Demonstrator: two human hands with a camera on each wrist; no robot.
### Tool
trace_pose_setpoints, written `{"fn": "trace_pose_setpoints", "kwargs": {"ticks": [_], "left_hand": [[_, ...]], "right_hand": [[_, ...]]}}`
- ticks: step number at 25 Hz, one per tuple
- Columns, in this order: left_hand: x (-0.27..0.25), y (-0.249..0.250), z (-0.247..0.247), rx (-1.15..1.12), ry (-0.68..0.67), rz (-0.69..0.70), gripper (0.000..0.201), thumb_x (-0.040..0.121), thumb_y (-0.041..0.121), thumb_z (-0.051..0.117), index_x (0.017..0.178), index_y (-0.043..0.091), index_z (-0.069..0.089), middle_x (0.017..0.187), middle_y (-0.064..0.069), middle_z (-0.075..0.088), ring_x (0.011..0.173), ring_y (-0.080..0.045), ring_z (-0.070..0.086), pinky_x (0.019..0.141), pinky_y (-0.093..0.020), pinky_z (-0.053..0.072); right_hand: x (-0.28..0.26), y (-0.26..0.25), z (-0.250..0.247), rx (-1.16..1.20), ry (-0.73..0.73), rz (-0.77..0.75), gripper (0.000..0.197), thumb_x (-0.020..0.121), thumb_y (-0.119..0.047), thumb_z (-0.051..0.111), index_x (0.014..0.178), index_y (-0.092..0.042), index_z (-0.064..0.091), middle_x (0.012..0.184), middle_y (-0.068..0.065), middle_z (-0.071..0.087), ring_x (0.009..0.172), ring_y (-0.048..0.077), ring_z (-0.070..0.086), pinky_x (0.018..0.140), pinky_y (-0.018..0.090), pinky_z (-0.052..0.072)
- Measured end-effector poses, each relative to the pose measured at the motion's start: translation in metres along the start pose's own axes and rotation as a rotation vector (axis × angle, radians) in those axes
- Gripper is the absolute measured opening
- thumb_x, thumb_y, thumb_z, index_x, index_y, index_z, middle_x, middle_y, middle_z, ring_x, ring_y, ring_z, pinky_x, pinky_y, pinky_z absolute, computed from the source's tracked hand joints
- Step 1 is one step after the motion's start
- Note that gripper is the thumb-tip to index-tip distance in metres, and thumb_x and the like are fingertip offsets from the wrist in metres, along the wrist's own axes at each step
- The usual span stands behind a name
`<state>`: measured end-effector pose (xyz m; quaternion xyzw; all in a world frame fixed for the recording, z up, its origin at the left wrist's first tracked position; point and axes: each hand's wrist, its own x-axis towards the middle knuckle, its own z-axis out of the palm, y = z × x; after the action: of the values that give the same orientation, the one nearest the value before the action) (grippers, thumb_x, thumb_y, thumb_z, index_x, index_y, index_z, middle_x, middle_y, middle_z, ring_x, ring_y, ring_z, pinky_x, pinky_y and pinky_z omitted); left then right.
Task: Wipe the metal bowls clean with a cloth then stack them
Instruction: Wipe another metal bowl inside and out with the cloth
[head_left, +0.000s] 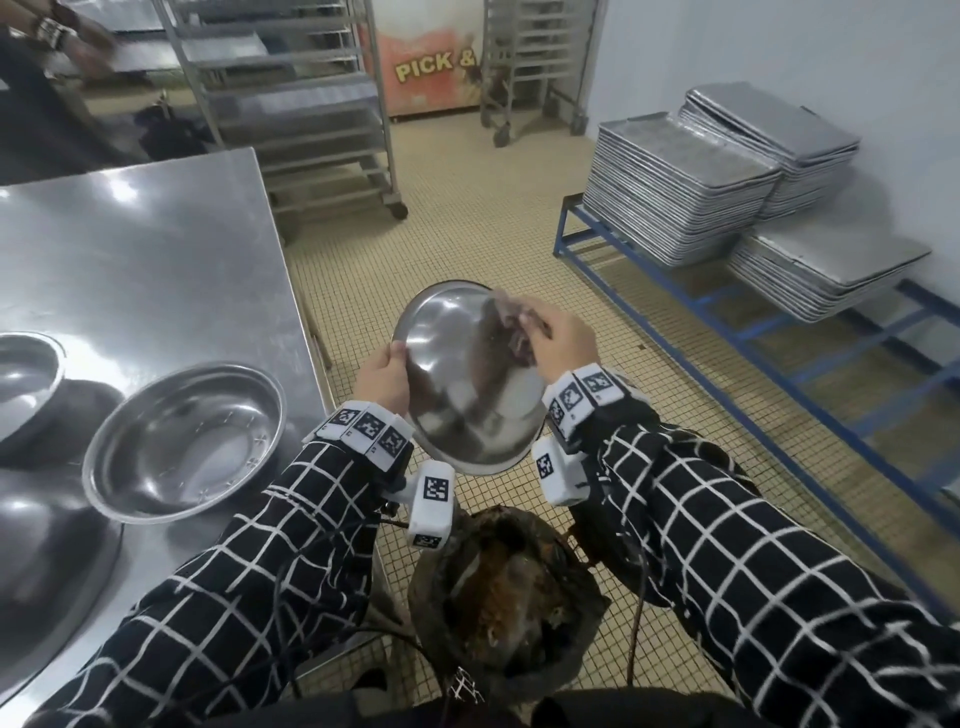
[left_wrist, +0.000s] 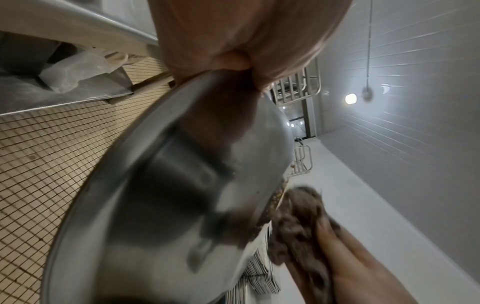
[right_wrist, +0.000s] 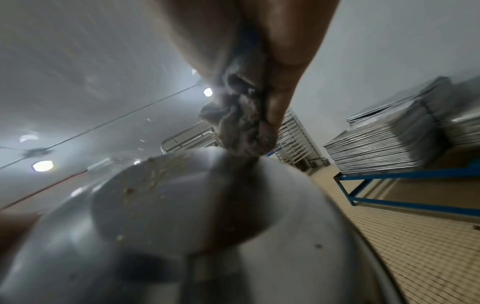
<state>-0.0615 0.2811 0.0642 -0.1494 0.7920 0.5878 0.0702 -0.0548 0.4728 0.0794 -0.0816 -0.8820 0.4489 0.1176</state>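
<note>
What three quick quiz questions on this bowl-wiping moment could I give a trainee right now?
1. True or false: the held bowl rests on the steel table.
2. Which hand grips the cloth? A left hand B right hand
3. Fill in: below the held bowl sits a ___ on the floor.

Key: 1 false, it is held over the floor. 2 B. 3 bin.

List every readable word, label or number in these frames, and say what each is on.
"PICK &": yellow letters on the red-orange cabinet front behind the racks; the rest is hidden by a rack.
Square coded markers on the wrist bands: patterns only, no readable text.
Nothing readable in either wrist view.
</note>
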Motion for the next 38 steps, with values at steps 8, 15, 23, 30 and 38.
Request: {"fn": "trace_pose_setpoints", "kwargs": {"ticks": [8, 15, 23, 30, 38], "left_hand": [[0.008, 0.003, -0.015, -0.142, 0.002, 0.032, 0.027, 0.100, 0.035, 0.038, 0.084, 0.026, 0.059, 0.092, -0.003, 0.062, 0.102, -0.030, 0.060, 0.098, -0.048, 0.046], [-0.009, 0.006, -0.013, -0.215, -0.024, 0.069, 0.024, 0.099, 0.032, 0.041, 0.084, 0.030, 0.059, 0.094, 0.000, 0.066, 0.097, -0.023, 0.063, 0.095, -0.045, 0.049], [-0.035, 0.033, -0.011, -0.230, -0.121, 0.155, 0.021, 0.100, 0.031, 0.040, 0.095, 0.025, 0.060, 0.096, 0.001, 0.065, 0.092, -0.015, 0.061, 0.094, -0.039, 0.049], [-0.018, 0.033, -0.024, -0.210, -0.034, 0.216, 0.027, 0.100, 0.031, 0.041, 0.084, 0.028, 0.062, 0.087, 0.007, 0.066, 0.089, -0.014, 0.061, 0.096, -0.037, 0.047], [-0.019, 0.034, -0.019, -0.182, 0.040, 0.210, 0.029, 0.101, 0.029, 0.038, 0.076, 0.027, 0.054, 0.080, 0.009, 0.055, 0.077, -0.006, 0.052, 0.079, -0.025, 0.039]], "right_hand": [[-0.053, 0.030, 0.011, -0.220, -0.360, -0.377, 0.040, 0.094, -0.013, 0.053, 0.132, -0.025, 0.052, 0.138, 0.004, 0.051, 0.124, 0.015, 0.050, 0.104, 0.034, 0.041], [-0.084, 0.035, 0.006, 0.100, 0.228, 0.169, 0.030, 0.099, -0.027, 0.046, 0.125, -0.022, 0.060, 0.103, -0.001, 0.070, 0.086, 0.007, 0.064, 0.076, 0.022, 0.055], [-0.089, -0.021, 0.046, -0.056, 0.053, -0.320, 0.050, 0.099, -0.048, 0.022, 0.146, -0.032, 0.028, 0.157, -0.009, 0.018, 0.147, 0.012, 0.005, 0.117, 0.037, 0.013], [-0.041, 0.017, 0.015, -0.089, 0.219, -0.090, 0.050, 0.101, -0.041, 0.028, 0.150, -0.030, 0.025, 0.152, -0.002, 0.033, 0.132, 0.019, 0.040, 0.101, 0.039, 0.045], [-0.095, 0.003, 0.074, -0.152, 0.120, -0.363, 0.055, 0.101, -0.046, 0.018, 0.148, -0.017, 0.024, 0.155, 0.006, 0.024, 0.145, 0.030, 0.016, 0.111, 0.046, 0.025]]}}
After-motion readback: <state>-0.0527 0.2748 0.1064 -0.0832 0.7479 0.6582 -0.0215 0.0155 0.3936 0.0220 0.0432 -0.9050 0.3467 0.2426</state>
